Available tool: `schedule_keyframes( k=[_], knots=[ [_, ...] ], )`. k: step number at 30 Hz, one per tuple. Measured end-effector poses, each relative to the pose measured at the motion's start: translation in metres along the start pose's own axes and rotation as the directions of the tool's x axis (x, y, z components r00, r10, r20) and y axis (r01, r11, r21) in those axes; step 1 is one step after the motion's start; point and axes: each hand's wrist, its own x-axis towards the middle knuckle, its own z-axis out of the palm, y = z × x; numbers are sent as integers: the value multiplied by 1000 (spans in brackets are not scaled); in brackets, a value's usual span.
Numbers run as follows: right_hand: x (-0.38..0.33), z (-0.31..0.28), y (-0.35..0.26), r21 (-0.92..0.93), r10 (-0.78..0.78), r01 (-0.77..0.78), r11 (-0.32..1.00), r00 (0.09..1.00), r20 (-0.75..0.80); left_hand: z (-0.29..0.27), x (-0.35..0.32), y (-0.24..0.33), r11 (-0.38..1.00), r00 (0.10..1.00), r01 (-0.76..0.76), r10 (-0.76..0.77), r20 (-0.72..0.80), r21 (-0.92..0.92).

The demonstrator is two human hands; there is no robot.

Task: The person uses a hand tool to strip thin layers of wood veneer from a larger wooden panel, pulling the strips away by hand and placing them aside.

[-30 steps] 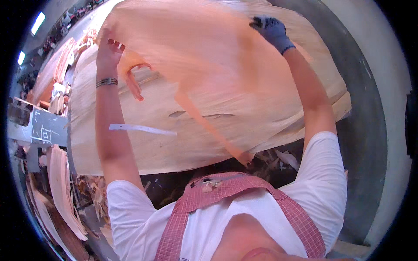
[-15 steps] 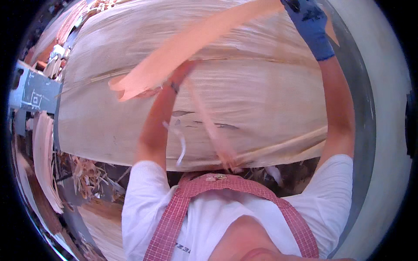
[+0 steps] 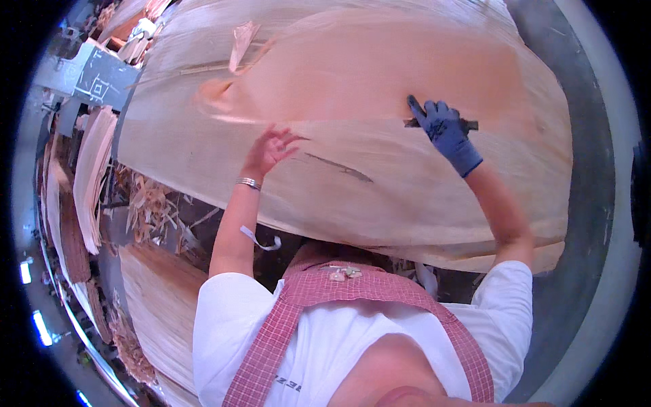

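Observation:
A broad orange-tinted sheet of wood veneer (image 3: 380, 68) lies over the far part of a stack of paler veneer sheets (image 3: 420, 210). My right hand (image 3: 447, 136), in a blue glove with dark patches, is over the near edge of the orange sheet. It grips a short, dark bar-shaped tool (image 3: 470, 125), whose ends show on both sides of the fingers. My bare left hand (image 3: 271, 149) is over the pale stack, just nearer than the sheet's left end. Its fingers are loosely curled and apart, with nothing in them. The sheet's left end is curled and blurred.
A narrow torn veneer strip (image 3: 243, 42) sticks up at the far left. Wood scraps (image 3: 152, 210) lie beyond the stack's left edge, near bundled veneer strips (image 3: 93, 173) and a grey-blue box-like object (image 3: 102, 80). A grey surface (image 3: 588, 183) curves along the right.
The raised orange veneer has come down and spread over the stack. My right hand has moved nearer and left, showing the dark tool. My left hand is now away from the sheet, fingers apart.

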Motion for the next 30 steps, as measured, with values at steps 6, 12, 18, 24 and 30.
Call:
schedule_keyframes(
  k=[6,12,18,24,30],
  knots=[
    [-59,51,-56,217,-61,28,976,987,147,8,0,32,979,855,-199,156,-494,-36],
    [-97,40,-73,299,-151,63,952,947,283,-10,87,46,857,734,-279,481,-480,434],
    [-111,57,-98,411,-205,46,910,913,352,-83,127,36,627,578,-118,674,-460,770],
    [-91,49,-110,601,-293,-25,799,856,425,-87,109,31,690,581,-135,636,-507,711],
    [-18,64,-136,950,-93,-4,312,995,34,-105,121,29,580,586,-101,691,-423,808]
  ],
)
